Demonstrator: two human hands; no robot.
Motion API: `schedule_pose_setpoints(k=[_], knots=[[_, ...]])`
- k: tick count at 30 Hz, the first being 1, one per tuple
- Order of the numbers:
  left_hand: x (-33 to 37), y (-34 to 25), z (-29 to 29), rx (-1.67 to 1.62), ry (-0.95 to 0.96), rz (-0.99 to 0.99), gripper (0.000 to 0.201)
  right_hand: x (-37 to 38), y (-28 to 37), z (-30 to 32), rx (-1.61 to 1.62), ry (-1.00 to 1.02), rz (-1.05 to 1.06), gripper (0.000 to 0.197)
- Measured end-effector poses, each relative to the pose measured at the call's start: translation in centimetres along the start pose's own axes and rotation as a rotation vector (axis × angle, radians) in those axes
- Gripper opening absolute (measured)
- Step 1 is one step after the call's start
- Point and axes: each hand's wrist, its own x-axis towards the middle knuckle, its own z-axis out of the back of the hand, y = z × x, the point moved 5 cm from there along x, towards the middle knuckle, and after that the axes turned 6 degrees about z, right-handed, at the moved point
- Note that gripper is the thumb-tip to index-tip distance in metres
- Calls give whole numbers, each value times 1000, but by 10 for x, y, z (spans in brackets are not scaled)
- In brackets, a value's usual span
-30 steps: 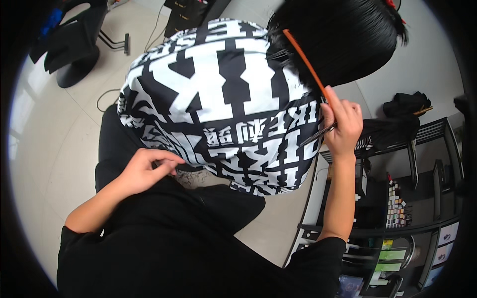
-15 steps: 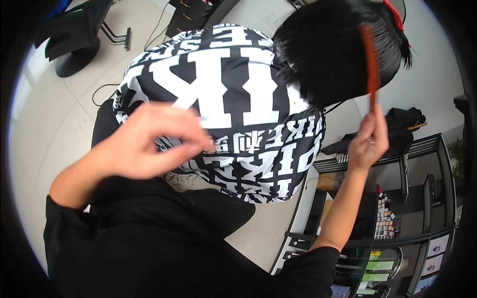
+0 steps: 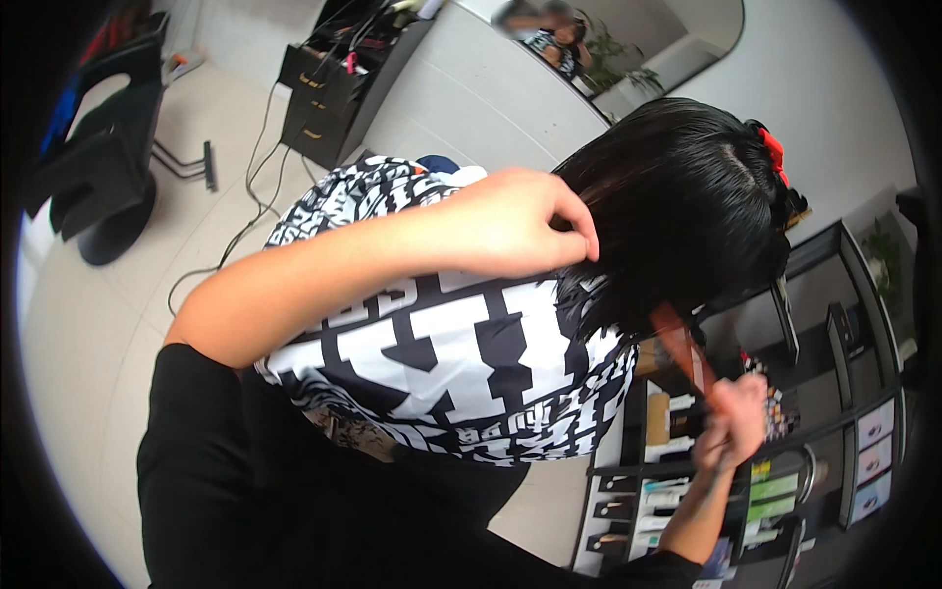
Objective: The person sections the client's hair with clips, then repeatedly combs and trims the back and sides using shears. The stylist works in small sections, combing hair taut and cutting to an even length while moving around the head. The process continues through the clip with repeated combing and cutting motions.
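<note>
Pale floor tiles (image 3: pixel 88 393) spread at the left under a black salon chair (image 3: pixel 113 182), followed by a black drawer cabinet (image 3: pixel 319 123) and a seated person's black-and-white cape (image 3: pixel 422 353). Over it reaches the left hand (image 3: pixel 515 226), fingers curled in close to the thumb beside the dark hair (image 3: pixel 677 206); whether they pinch strands, I cannot tell. Farther right, below the hair, the blurred right hand (image 3: pixel 734 422) grips an orange-red comb (image 3: pixel 684 353) before a dark shelving unit (image 3: pixel 824 417).
</note>
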Motion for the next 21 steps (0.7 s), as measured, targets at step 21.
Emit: schedule_pose_setpoints(k=[21], knots=[[-3,-7,27,-31,206,-69,20,16,24,-67,-95,85,-188,37]])
